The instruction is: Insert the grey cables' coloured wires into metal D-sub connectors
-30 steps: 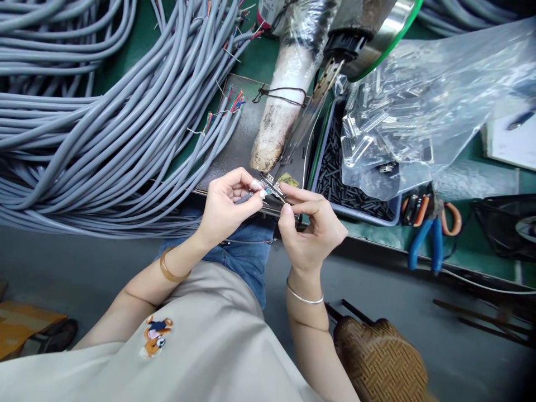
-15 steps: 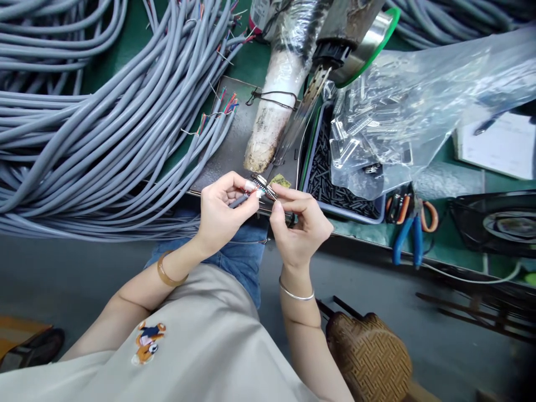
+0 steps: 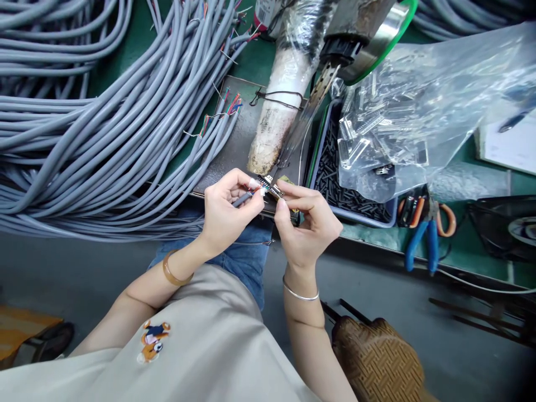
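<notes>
My left hand (image 3: 230, 209) pinches the end of a grey cable (image 3: 242, 199), whose thin coloured wires meet a small metal connector (image 3: 274, 190). At the connector's right end, the thumb and forefinger of my right hand (image 3: 306, 223) are closed on it. Both hands are close together at the table edge. Just above them are the burnt tip of a white wrapped tube (image 3: 262, 153) and a thin metal rod of a soldering tool (image 3: 322, 84). The exact contact between wires and connector pins is too small to make out.
Many grey cables (image 3: 104, 139) cover the left side. To the right are a tray (image 3: 391, 215) of small black tubes, a plastic bag (image 3: 419, 111) of metal parts, and blue-handled pliers (image 3: 431, 245). A brown stool (image 3: 381, 357) is below right.
The whole view has shifted slightly, so the bench things appear further right. Both hands keep their pinch on the cable and connector, with little visible movement between them.
</notes>
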Demonstrator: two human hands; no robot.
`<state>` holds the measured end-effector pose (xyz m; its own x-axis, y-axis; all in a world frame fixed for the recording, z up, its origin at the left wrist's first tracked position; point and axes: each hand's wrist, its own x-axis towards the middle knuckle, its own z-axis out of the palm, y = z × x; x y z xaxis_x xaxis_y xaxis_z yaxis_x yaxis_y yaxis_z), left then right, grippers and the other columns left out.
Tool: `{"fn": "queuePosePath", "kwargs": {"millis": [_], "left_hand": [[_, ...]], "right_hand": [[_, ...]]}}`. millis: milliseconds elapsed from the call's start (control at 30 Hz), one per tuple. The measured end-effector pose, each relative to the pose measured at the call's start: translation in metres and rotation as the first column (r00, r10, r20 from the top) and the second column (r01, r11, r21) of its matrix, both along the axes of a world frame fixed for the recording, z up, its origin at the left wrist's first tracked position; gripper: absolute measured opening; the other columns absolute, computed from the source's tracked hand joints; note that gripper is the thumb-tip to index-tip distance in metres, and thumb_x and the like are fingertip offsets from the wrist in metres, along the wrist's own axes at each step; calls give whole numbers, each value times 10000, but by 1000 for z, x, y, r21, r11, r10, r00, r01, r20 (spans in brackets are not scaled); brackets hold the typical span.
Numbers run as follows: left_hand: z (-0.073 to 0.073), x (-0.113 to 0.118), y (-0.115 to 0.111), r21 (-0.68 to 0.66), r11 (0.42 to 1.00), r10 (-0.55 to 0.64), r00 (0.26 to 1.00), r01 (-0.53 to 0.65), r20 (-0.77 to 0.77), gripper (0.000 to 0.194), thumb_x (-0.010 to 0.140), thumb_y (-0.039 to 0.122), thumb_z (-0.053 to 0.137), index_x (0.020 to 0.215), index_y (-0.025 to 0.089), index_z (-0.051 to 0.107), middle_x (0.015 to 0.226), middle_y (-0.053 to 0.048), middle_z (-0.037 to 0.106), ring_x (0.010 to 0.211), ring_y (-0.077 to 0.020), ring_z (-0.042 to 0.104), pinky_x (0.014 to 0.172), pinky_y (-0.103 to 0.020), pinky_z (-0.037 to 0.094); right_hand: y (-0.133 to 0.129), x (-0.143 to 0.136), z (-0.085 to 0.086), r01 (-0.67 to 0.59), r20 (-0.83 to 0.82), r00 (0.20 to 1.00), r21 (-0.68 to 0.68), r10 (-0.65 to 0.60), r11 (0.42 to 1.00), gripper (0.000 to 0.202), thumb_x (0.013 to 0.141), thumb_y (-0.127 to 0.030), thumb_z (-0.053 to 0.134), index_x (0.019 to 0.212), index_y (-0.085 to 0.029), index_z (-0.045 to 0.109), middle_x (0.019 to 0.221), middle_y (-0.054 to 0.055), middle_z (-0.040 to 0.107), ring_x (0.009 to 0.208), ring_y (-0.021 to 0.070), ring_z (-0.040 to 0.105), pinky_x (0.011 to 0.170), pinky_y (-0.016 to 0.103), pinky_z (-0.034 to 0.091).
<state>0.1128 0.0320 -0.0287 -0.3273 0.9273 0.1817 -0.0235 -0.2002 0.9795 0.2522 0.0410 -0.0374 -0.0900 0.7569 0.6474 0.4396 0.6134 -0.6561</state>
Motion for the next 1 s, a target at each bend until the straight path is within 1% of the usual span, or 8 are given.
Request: {"fn": "queuePosePath", "kwargs": {"millis": [200,400,600,700,833,867,933,1000], "left_hand": [[3,-2,0,-9,1000,-10,1000,10,18,113,746,120,740,759,151,631,701,29,660,556,-36,571,547,-134,455],[0,-4,-2,-101,991,-81,994,88,76,136,713,117,759,749,146,632,705,28,654,573,-38,583,547,-129,457],[3,-9,-6,-152,963,-189,960,222,207,143,692,113,728,794,150,635,702,34,646,539,-28,542,519,-133,445],[4,-16,-8,-159,911,-299,876,380,378,158,690,111,691,833,152,636,645,46,637,458,-28,506,445,-139,410],[3,-25,-13,-149,832,-402,766,534,501,139,730,169,747,830,140,655,674,10,683,503,-60,595,484,-159,476],[2,-27,-14,-143,825,-414,757,547,506,146,742,184,762,840,139,663,684,3,691,528,-70,620,501,-163,491],[1,-27,-18,-130,826,-426,758,549,494,155,755,197,784,850,141,675,697,-4,701,547,-76,635,502,-160,487],[0,-25,-21,-128,836,-427,778,534,460,164,755,204,800,851,143,683,720,-10,712,548,-74,628,500,-164,485]], "right_hand": [[-1,-1,5,14,71,997,70,-19,997,125,888,-115,703,867,-228,653,1078,31,791,947,190,775,800,342,664],[-4,3,-1,2,137,990,115,-18,993,146,880,-100,695,878,-224,617,1104,52,795,921,168,775,775,286,651],[-10,3,1,73,176,978,215,-112,974,183,863,-87,744,887,-230,633,1013,11,812,865,146,785,770,247,629],[-16,1,4,91,96,990,107,-101,990,162,866,-93,742,855,-221,642,991,9,811,861,140,782,776,243,624],[-26,3,11,67,-66,994,-238,-85,969,122,912,-199,718,823,-211,635,916,8,791,789,153,773,671,257,619],[-29,5,14,88,-103,987,-264,-119,960,108,927,-226,707,847,-209,636,898,4,784,698,138,751,600,245,594],[-35,10,19,177,-142,968,-209,-209,962,67,964,-260,666,917,-215,650,819,-23,755,525,97,662,477,222,499],[-41,14,25,231,-56,969,-119,-239,966,61,982,-276,643,993,-235,686,708,-53,693,452,77,583,439,223,422]]}}
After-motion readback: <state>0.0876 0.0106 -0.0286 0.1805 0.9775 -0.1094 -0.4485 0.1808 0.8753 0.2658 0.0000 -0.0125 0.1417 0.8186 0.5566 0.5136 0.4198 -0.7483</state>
